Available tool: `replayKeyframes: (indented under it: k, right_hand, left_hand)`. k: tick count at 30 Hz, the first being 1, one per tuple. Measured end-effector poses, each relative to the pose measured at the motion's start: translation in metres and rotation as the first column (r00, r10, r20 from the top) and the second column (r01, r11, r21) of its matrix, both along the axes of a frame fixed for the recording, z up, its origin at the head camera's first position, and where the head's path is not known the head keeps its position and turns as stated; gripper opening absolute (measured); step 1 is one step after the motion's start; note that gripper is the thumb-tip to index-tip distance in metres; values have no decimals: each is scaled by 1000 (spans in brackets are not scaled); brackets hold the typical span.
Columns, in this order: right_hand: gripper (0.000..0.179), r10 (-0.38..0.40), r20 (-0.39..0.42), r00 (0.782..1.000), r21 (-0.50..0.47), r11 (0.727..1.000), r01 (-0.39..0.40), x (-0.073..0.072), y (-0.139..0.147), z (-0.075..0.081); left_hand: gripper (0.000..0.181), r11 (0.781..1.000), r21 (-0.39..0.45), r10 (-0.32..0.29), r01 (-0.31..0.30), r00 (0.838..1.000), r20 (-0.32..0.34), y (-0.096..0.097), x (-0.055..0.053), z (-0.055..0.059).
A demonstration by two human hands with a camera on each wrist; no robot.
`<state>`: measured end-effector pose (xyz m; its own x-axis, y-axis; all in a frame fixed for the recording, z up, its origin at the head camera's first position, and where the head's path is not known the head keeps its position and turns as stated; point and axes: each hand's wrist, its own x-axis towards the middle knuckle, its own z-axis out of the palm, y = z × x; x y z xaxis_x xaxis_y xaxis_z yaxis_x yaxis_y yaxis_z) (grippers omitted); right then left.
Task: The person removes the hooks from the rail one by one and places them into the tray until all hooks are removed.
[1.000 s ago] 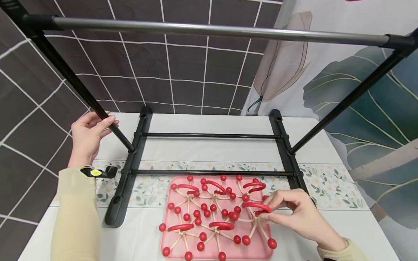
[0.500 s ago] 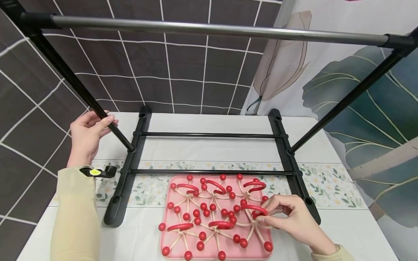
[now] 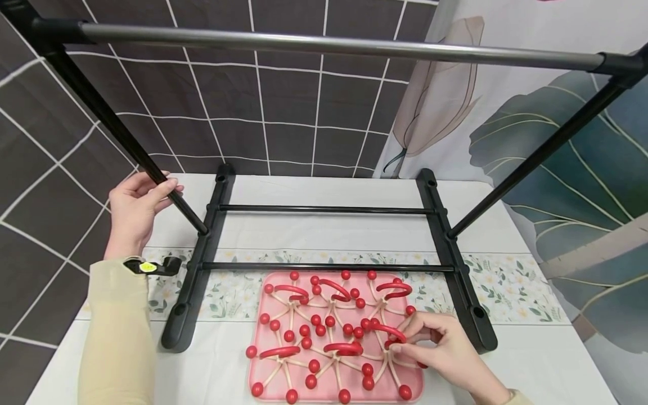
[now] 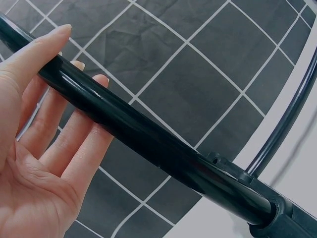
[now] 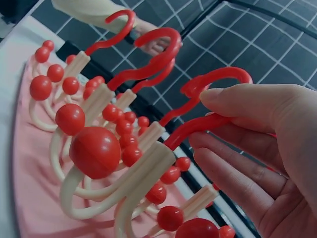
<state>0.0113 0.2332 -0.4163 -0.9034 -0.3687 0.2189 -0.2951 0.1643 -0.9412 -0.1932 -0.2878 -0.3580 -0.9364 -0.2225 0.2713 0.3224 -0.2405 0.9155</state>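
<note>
In the head view my left hand (image 3: 133, 211) grips the slanting black pole (image 3: 108, 132) on the left of a rack. The left wrist view has the thumb over this pole (image 4: 133, 129) and the fingers behind it. At the lower right, my right hand (image 3: 445, 351) pinches the red hook (image 3: 391, 331) of a cream, multi-armed hook hanger with red ball tips. Close up, that hanger's cream stem (image 5: 151, 166) stands tilted below the hook, between thumb and fingers. The hanger is over the right part of a pink tray (image 3: 267, 336); contact with it is unclear.
Several similar hangers, such as one with a red hook (image 3: 280, 352), crowd the tray. The rack's grey top bar (image 3: 324, 46) spans overhead, and its lower crossbar (image 3: 329, 268) runs behind the tray. A white tablecloth (image 3: 324, 233) covers the table.
My right hand has moved left and slightly toward the front with the hook hanger, which now sits farther over the tray. The left hand stays on the pole.
</note>
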Motion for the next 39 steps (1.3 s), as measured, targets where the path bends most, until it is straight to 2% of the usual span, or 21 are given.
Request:
replayKeyframes:
  k: [8,14,18,23,26,34,37,39]
  right_hand:
    - [24,0,67,998,28,1000,-2,2,4,1]
    - [24,-9,39,999,52,999,7,1,4,0]
    - [23,-5,71,997,36,999,2,1,4,1]
    - [22,38,109,993,7,999,-39,1,6,3]
    - [23,40,109,993,43,998,-45,0,7,8]
    - [29,89,2,996,155,984,-88,-8,16,29]
    - [27,118,14,993,193,974,-118,-10,20,28]
    - [22,137,52,989,212,967,-145,-10,20,25]
  left_hand:
    - [22,1000,29,-10,10,1000,-7,1,1,1]
    - [23,1000,27,-13,13,1000,-6,0,0,0]
    - [22,1000,23,-17,17,1000,-5,1,1,0]
    - [23,1000,15,-11,11,1000,-4,0,1,0]
    - [24,1000,12,-11,11,1000,-3,0,0,1]
    - [23,1000,25,-15,16,1000,-8,0,-1,0]
    - [23,999,27,-16,17,1000,-14,0,-1,0]
    - [22,1000,26,-14,14,1000,-17,0,-1,0]
